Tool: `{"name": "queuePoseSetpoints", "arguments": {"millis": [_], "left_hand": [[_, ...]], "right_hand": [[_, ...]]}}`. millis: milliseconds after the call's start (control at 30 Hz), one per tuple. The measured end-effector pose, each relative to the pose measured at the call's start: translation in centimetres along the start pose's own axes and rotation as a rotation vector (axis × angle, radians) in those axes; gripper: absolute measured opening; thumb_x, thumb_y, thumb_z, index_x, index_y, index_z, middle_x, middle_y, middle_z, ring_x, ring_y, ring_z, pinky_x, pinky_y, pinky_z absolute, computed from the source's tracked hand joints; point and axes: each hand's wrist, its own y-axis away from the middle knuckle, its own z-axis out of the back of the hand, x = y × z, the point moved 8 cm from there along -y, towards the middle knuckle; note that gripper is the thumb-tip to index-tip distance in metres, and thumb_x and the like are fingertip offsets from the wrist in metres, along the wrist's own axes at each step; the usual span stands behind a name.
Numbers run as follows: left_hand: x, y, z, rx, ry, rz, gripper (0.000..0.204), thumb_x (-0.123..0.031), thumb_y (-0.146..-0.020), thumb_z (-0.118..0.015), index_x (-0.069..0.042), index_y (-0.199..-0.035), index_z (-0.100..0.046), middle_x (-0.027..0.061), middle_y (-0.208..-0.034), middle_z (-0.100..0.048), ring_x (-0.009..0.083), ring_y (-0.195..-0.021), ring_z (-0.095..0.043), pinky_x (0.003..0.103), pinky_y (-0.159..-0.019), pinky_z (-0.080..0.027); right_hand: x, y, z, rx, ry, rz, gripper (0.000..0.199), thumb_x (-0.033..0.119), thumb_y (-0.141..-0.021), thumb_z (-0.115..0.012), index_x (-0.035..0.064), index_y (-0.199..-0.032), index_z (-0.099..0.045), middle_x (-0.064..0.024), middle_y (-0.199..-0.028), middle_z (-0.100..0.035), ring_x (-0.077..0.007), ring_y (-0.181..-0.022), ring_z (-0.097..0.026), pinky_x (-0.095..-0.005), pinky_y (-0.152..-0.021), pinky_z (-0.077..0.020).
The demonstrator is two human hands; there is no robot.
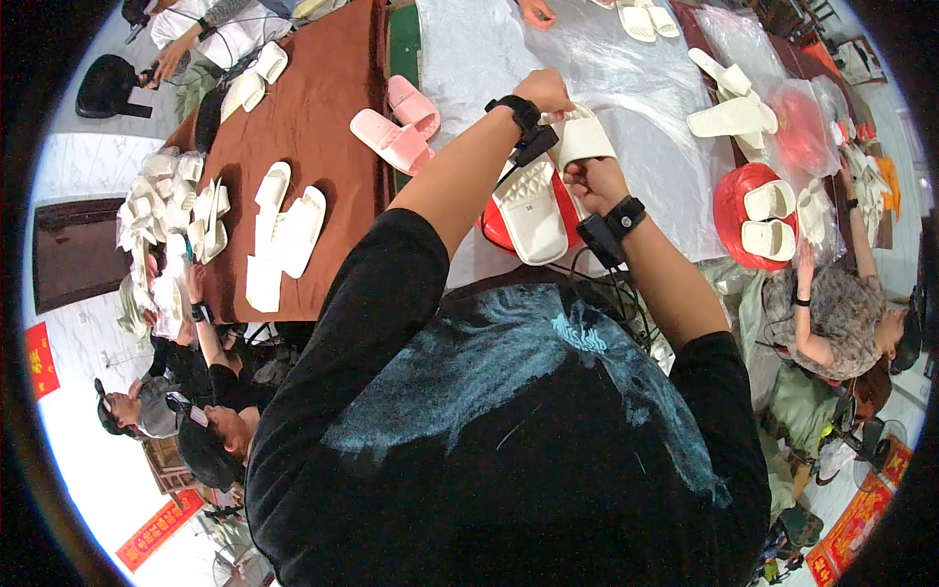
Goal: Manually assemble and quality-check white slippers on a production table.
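Note:
A cream slide sandal (531,223) lies in front of me, its heel toward me, over a red glossy thing (496,225). A wide cream strap (589,137) shows just beyond it; whether this belongs to the same sandal or to a second one, I cannot tell. At the strap's far left edge my left hand (545,91) is closed, with its fingertips partly hidden. My right hand (597,184) pinches at the strap's near edge, thumb and fingers together. Both wrists carry black bands with small black boxes.
Clear plastic sheeting (665,186) covers the table. Pink slides (399,125) lie to the left, white slides (293,230) on a brown cloth (333,88). A red round bag (729,210) with white slides is at right. Co-workers sit on both sides; another person's hand (536,13) shows opposite.

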Motion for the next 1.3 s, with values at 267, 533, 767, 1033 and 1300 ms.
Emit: {"name": "queuePoseSetpoints", "arguments": {"millis": [267, 533, 767, 1033, 1300], "left_hand": [[0.7, -1.1, -0.9, -0.006, 0.029, 0.098, 0.025, -0.026, -0.068, -0.073, -0.001, -0.065, -0.071, 0.0062, -0.061, -0.067, 0.0142, -0.054, -0.062, 0.030, -0.057, -0.049], [1.7, -1.7, -1.8, 0.069, 0.166, 0.085, 0.025, -0.028, -0.060, -0.077, -0.005, -0.055, -0.067, 0.0052, -0.056, -0.064, 0.0149, -0.053, -0.062, 0.030, -0.054, -0.049], [0.7, -1.1, -1.7, -0.017, 0.215, 0.057, 0.027, -0.025, -0.068, -0.074, 0.001, -0.074, -0.073, 0.0073, -0.066, -0.068, 0.0134, -0.056, -0.059, 0.030, -0.055, -0.047], [1.0, -0.9, -2.0, -0.034, 0.123, 0.142, 0.030, -0.025, -0.063, -0.077, 0.000, -0.077, -0.073, 0.0107, -0.070, -0.069, 0.0170, -0.060, -0.064, 0.029, -0.059, -0.051], [1.0, -1.2, -2.0, -0.039, -0.020, 0.129, 0.041, -0.040, -0.061, -0.078, -0.001, -0.068, -0.071, 0.0089, -0.060, -0.066, 0.0191, -0.057, -0.064, 0.031, -0.059, -0.052]], "right_hand": [[-0.1, -0.2, 0.1, -0.017, 0.043, 0.016, 0.016, 0.003, -0.093, -0.038, 0.0048, -0.100, -0.052, -0.0075, -0.066, -0.057, -0.0185, -0.050, -0.058, -0.0242, -0.035, -0.0325], [0.2, 0.0, -0.3, -0.016, 0.087, 0.016, 0.015, 0.004, -0.094, -0.038, 0.0039, -0.101, -0.051, -0.0074, -0.067, -0.056, -0.0179, -0.049, -0.058, -0.0236, -0.035, -0.0337], [0.3, -0.2, -0.1, -0.011, 0.123, 0.043, 0.011, 0.008, -0.094, -0.042, 0.0064, -0.096, -0.052, -0.0055, -0.065, -0.055, -0.0165, -0.049, -0.056, -0.0241, -0.036, -0.0339], [0.2, -0.7, 0.2, -0.008, 0.156, 0.057, 0.009, 0.009, -0.093, -0.043, 0.0060, -0.094, -0.051, -0.0052, -0.064, -0.055, -0.0172, -0.047, -0.056, -0.0257, -0.035, -0.0346], [0.3, -0.4, -0.3, -0.008, 0.156, 0.088, 0.012, 0.008, -0.094, -0.042, 0.0068, -0.091, -0.054, -0.0043, -0.063, -0.054, -0.0171, -0.047, -0.055, -0.0254, -0.037, -0.0346]]}}
